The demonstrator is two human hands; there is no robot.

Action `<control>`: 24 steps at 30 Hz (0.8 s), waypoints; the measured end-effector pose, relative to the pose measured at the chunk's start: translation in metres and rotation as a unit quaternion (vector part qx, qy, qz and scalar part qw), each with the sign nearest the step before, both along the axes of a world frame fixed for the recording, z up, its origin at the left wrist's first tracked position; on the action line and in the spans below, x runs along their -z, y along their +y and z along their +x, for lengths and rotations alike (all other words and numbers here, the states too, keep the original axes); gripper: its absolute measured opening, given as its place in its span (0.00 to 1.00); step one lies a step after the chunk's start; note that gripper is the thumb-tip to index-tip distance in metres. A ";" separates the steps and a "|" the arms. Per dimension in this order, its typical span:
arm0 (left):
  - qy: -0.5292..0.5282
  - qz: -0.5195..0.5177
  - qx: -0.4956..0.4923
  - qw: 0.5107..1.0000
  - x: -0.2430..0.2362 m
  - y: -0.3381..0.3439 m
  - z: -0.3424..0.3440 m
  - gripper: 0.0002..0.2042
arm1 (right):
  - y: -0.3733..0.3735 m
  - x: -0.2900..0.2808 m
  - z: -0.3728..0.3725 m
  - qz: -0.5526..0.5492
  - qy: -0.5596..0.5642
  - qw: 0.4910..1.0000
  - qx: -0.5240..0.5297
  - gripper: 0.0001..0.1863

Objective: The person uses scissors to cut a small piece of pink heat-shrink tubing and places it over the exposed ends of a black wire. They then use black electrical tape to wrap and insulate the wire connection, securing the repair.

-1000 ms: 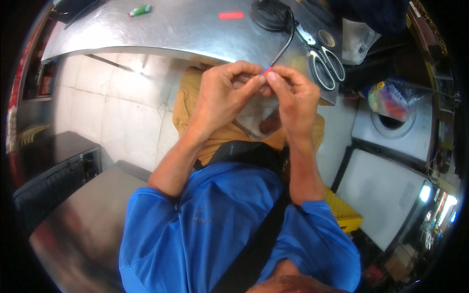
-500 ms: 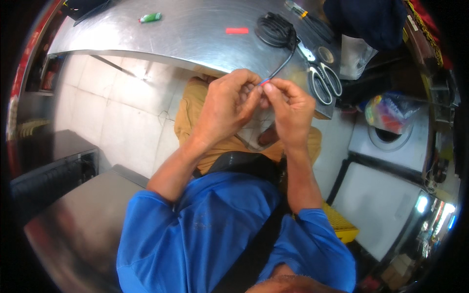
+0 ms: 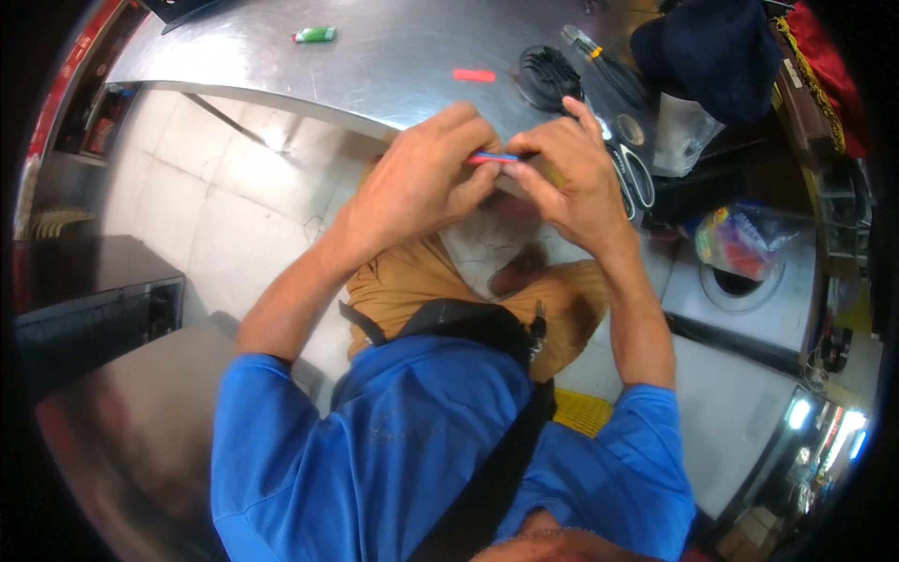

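Above the table's near edge, my left hand [image 3: 417, 173] pinches a pair of thin wires [image 3: 493, 158], one red and one blue, between thumb and fingers. My right hand [image 3: 579, 183] grips the same wires just beside it, thumb and forefinger pressed together and one finger raised. Behind the right hand lies a coiled black cable [image 3: 547, 79]; the stretch leading to the wires is mostly hidden by that hand. A short red strip [image 3: 474, 75] rests on the metal table [image 3: 393, 56], beyond my hands. Scissors [image 3: 639, 180] with pale-rimmed handles lie right of my right hand, partly covered.
Pliers [image 3: 609, 70] and a tape roll [image 3: 630, 130] lie at the table's right, near a clear plastic bag [image 3: 682, 136] and a dark blue cloth item [image 3: 707, 51]. A small green lighter-like object [image 3: 315, 36] is far left. A white appliance [image 3: 787, 300] stands at right.
Both hands have turned, and the red and blue wires now lie nearly level between them. My right hand has come over the cable, its elbow farther out. The view has shifted slightly.
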State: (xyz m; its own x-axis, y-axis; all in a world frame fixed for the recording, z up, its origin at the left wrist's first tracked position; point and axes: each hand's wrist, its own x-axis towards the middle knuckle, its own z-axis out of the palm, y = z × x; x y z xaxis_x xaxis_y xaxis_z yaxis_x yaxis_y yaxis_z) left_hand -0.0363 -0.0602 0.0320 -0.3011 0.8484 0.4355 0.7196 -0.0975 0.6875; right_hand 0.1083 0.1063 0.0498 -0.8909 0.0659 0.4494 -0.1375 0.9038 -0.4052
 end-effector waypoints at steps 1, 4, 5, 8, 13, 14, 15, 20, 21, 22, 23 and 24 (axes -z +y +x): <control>0.007 -0.003 0.001 1.000 0.000 0.001 -0.003 0.06 | -0.001 0.001 -0.001 -0.008 0.003 1.000 0.001 0.10; 0.008 -0.003 0.003 1.000 0.000 0.002 -0.006 0.07 | -0.002 0.003 -0.004 -0.014 0.016 1.000 0.007 0.09; 0.005 -0.001 0.004 1.000 0.000 0.003 -0.007 0.07 | -0.002 0.004 -0.004 -0.012 0.021 1.000 0.010 0.08; 0.027 0.003 0.005 1.000 0.001 0.004 -0.009 0.07 | -0.002 0.002 -0.005 -0.017 0.010 1.000 0.013 0.08; 0.030 0.013 -0.002 0.999 0.002 0.008 -0.008 0.08 | 0.000 0.001 -0.007 -0.021 0.016 1.000 0.014 0.07; 0.031 0.016 -0.004 0.999 0.003 0.008 -0.009 0.09 | 0.000 0.003 -0.007 -0.023 0.022 0.999 0.014 0.07; 0.026 0.017 -0.003 1.000 0.002 0.009 -0.009 0.09 | 0.001 0.005 -0.007 -0.017 0.030 0.999 0.015 0.08; -0.006 0.005 0.000 1.000 0.002 0.010 -0.009 0.11 | 0.006 0.011 -0.006 -0.021 0.042 0.999 0.013 0.08; -0.007 0.010 -0.003 1.000 0.004 0.010 -0.009 0.10 | 0.006 0.011 -0.006 -0.024 0.044 0.999 0.013 0.08; -0.008 0.015 -0.005 1.000 0.006 0.011 -0.010 0.10 | 0.005 0.011 -0.006 -0.027 0.046 0.998 0.013 0.07; -0.009 0.020 -0.008 1.000 0.008 0.012 -0.011 0.10 | 0.005 0.010 -0.006 -0.030 0.048 0.998 0.013 0.07; -0.006 0.015 -0.013 1.000 0.008 0.012 -0.011 0.09 | 0.004 0.010 -0.006 -0.028 0.045 0.999 0.015 0.07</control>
